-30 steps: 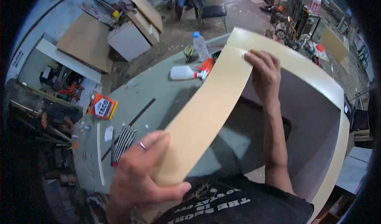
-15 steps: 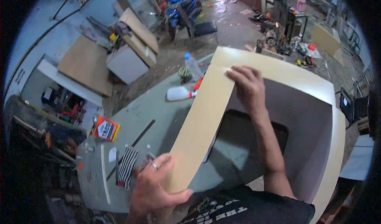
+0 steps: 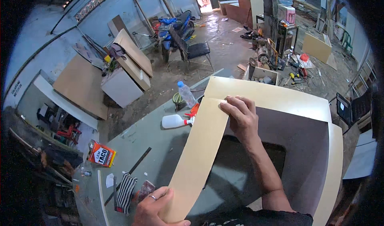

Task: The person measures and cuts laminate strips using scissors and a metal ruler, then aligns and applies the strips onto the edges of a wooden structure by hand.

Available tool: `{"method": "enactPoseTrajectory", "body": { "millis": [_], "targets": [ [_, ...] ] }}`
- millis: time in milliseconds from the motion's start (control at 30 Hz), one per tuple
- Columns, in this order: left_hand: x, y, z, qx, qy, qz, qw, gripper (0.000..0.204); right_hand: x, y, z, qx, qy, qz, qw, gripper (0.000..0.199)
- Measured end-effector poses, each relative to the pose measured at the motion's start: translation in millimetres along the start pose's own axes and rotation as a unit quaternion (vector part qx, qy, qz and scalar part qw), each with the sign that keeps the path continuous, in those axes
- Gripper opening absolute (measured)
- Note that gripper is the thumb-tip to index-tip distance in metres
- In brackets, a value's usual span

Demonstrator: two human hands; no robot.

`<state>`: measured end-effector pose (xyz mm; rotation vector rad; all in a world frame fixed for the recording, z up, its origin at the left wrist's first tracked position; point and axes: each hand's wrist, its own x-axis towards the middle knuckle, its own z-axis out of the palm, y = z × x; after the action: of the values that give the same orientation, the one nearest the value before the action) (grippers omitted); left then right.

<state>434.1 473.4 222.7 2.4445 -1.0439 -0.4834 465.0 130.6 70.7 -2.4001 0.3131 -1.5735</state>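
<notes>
A pale cream laminate strip runs from the near left up to the far corner of a box-like frame, which has the same cream face and dark grey inner walls. At the strip's near end is my left hand, a ring on one finger, its thumb and fingers closed round the end. My right hand reaches across the opening, with bent fingers gripping the strip's inner edge close to the corner joint. The palm side of that hand is hidden.
On the grey-green table lie a white spray bottle, a clear blue-capped bottle, an orange can, a striped cloth and a dark flat bar. Beyond are a chair and a blue motorbike.
The view has tilted up, so the frame and both hands sit lower in the picture and more of the room shows. Both hands stay on the strip.
</notes>
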Motion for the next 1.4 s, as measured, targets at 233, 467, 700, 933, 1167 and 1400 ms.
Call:
{"method": "enactPoseTrajectory", "body": {
  "millis": [233,467,700,933,1167,1400],
  "targets": [
    [1.5,1.7,-1.7,0.007,0.010,0.009,1.000,0.094,-3.1,3.0,4.4,-0.011,-0.013,-0.003,1.000,0.038],
    [0.5,-12.4,8.7,0.067,0.037,0.035,0.997,0.103,-2.6,1.4,11.7,-0.009,0.004,-0.007,1.000,0.036],
    [2.6,-16.5,12.7,0.133,0.028,0.048,0.990,0.104,-1.3,1.8,10.2,-0.016,-0.001,0.004,1.000,0.036],
    [14.1,-34.1,-17.7,0.074,-0.079,0.081,0.991,0.107,-1.5,3.5,12.4,-0.015,0.001,0.001,1.000,0.039],
    [99.8,-33.5,-40.1,0.013,-0.045,-0.004,0.999,0.060,-4.0,10.4,11.3,-0.021,-0.011,0.010,1.000,0.040],
    [252.4,-25.1,6.1,-0.128,0.077,0.076,0.986,0.049,-0.8,4.0,7.0,0.005,-0.034,0.021,0.999,0.039]
  ]
}}
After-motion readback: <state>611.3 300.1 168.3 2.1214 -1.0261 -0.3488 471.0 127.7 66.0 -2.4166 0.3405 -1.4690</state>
